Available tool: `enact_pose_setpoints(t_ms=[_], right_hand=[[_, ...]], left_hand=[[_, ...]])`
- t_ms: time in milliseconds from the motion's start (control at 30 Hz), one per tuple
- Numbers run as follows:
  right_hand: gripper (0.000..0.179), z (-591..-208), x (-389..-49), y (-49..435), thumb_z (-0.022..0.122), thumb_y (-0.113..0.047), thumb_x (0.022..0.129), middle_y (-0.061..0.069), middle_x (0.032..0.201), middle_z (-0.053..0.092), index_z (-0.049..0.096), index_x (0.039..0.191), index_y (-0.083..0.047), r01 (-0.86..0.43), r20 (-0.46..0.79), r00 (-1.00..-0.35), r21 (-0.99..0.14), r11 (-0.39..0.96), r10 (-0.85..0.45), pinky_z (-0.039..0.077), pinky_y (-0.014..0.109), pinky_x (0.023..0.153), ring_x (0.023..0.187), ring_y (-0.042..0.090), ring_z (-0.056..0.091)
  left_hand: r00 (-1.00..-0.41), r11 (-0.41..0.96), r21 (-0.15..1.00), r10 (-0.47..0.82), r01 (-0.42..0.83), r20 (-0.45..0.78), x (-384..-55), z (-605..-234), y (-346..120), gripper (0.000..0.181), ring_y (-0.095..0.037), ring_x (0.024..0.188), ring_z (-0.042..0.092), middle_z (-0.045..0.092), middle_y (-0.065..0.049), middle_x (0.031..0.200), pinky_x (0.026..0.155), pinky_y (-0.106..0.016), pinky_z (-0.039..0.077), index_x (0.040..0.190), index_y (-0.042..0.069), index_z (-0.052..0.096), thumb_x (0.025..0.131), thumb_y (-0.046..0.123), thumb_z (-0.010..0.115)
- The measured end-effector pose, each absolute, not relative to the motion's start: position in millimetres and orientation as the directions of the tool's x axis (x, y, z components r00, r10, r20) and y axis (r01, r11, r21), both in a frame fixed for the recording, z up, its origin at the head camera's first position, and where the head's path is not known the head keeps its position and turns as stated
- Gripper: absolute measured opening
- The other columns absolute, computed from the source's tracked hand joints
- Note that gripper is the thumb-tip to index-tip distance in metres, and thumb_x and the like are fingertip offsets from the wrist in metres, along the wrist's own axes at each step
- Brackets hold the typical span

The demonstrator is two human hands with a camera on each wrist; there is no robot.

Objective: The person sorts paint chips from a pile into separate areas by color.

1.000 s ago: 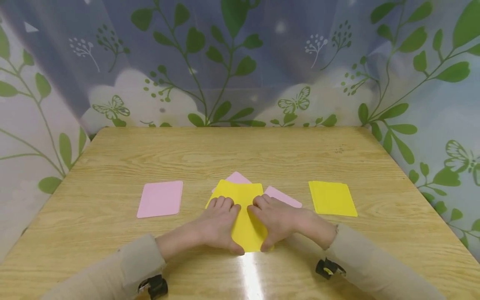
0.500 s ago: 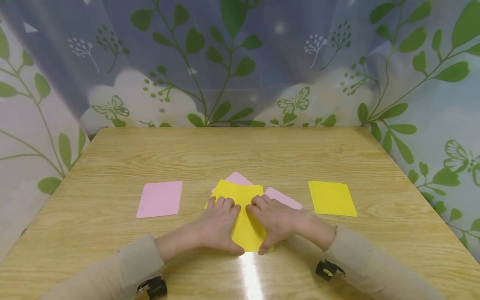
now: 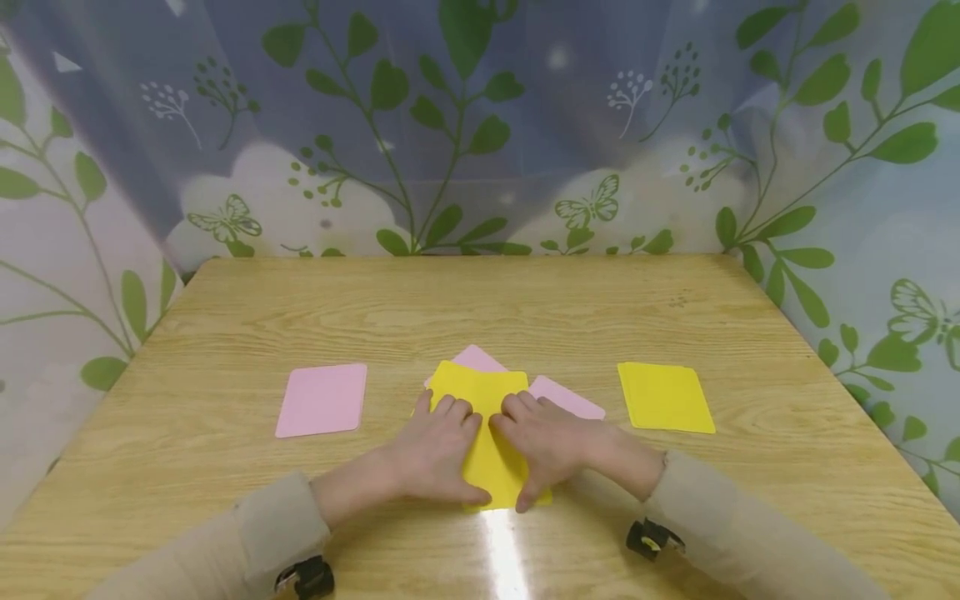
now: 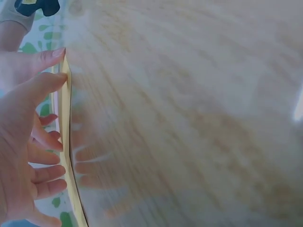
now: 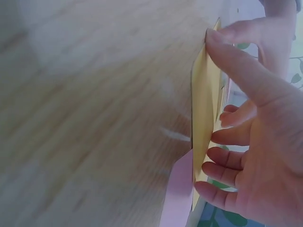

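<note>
Several yellow square cards (image 3: 480, 385) lie overlapped in the middle of the wooden table. My left hand (image 3: 435, 454) rests on their left side, its fingers spread on top and its thumb at the near edge. On the right side my right hand (image 3: 551, 442) touches them the same way, thumb pointing toward me. In the right wrist view the fingertips press lightly on the yellow card (image 5: 202, 104). A pink card (image 3: 477, 358) peeks out behind the yellow ones, and another pink card (image 3: 567, 397) shows past the right hand. How many cards lie beneath is hidden.
A neat pink stack of cards (image 3: 321, 400) lies on the left, and a yellow stack of cards (image 3: 666, 397) on the right. The wooden table (image 3: 480, 296) ends at a leaf-patterned curtain (image 3: 465, 125) behind. Light glares on the near edge.
The right hand has shifted very slightly to the left over the yellow cards, and the left fingers have spread a little. The side stacks stay where they were.
</note>
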State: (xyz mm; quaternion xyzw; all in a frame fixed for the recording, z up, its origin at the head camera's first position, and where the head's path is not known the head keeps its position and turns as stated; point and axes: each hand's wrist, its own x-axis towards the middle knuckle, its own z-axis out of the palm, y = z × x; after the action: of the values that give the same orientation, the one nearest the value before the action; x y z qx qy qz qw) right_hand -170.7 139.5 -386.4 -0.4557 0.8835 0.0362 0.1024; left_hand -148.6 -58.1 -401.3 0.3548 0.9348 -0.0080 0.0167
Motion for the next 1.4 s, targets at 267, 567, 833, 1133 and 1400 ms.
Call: enact_pose_setpoints(t_ms=[267,567,833,1133,1400], right_hand=[[0.090,-386.0,-171.4,138.0,0.076,-0.064,0.056,0.001,0.100,0.034,0.046,0.118,-0.006,-0.794,-0.219,-0.593,-0.002,0.608,-0.775,0.034,0.027,0.071,0.090,0.018,0.035],[0.088,-386.0,-171.3,137.6,0.075,-0.066,0.055,0.002,0.099,0.036,0.045,0.115,-0.008,-0.787,-0.227,-0.603,0.012,0.617,-0.765,0.032,0.029,0.075,0.091,0.019,0.036],[0.088,-385.7,-170.5,138.2,0.076,-0.063,0.057,0.002,0.100,0.035,0.045,0.116,-0.006,-0.793,-0.220,-0.591,-0.019,0.609,-0.776,0.034,0.029,0.075,0.091,0.019,0.035],[0.092,-385.1,-168.6,137.7,0.076,-0.061,0.059,0.003,0.105,0.035,0.044,0.124,-0.004,-0.791,-0.227,-0.586,-0.049,0.610,-0.778,0.036,0.029,0.076,0.091,0.019,0.036],[0.096,-382.9,-167.8,138.4,0.073,-0.067,0.057,0.003,0.110,0.035,0.044,0.125,-0.005,-0.794,-0.253,-0.574,-0.061,0.605,-0.779,0.034,0.029,0.078,0.096,0.019,0.036]], left_hand=[[-0.725,0.724,-0.038,0.689,0.689,-0.015,-148.0,-406.6,-58.0,0.092,-0.024,0.104,0.043,0.049,-0.005,0.110,0.094,-0.057,0.028,0.119,0.006,0.052,0.063,0.078,0.057],[-0.724,0.724,-0.017,0.689,0.689,-0.016,-147.5,-408.6,-56.8,0.095,-0.024,0.105,0.042,0.047,-0.005,0.112,0.096,-0.054,0.028,0.120,0.005,0.052,0.062,0.079,0.056],[-0.724,0.724,0.006,0.689,0.690,-0.023,-147.5,-406.1,-56.1,0.091,-0.023,0.103,0.042,0.046,-0.005,0.110,0.094,-0.051,0.030,0.121,0.004,0.051,0.064,0.074,0.058],[-0.729,0.730,0.032,0.683,0.683,-0.042,-147.5,-406.2,-55.7,0.090,-0.022,0.102,0.042,0.045,-0.004,0.107,0.094,-0.050,0.031,0.122,0.004,0.051,0.064,0.074,0.059],[-0.724,0.725,0.041,0.689,0.688,-0.045,-147.8,-407.9,-55.6,0.088,-0.022,0.101,0.041,0.044,-0.003,0.106,0.093,-0.049,0.031,0.119,0.004,0.053,0.064,0.073,0.059]])
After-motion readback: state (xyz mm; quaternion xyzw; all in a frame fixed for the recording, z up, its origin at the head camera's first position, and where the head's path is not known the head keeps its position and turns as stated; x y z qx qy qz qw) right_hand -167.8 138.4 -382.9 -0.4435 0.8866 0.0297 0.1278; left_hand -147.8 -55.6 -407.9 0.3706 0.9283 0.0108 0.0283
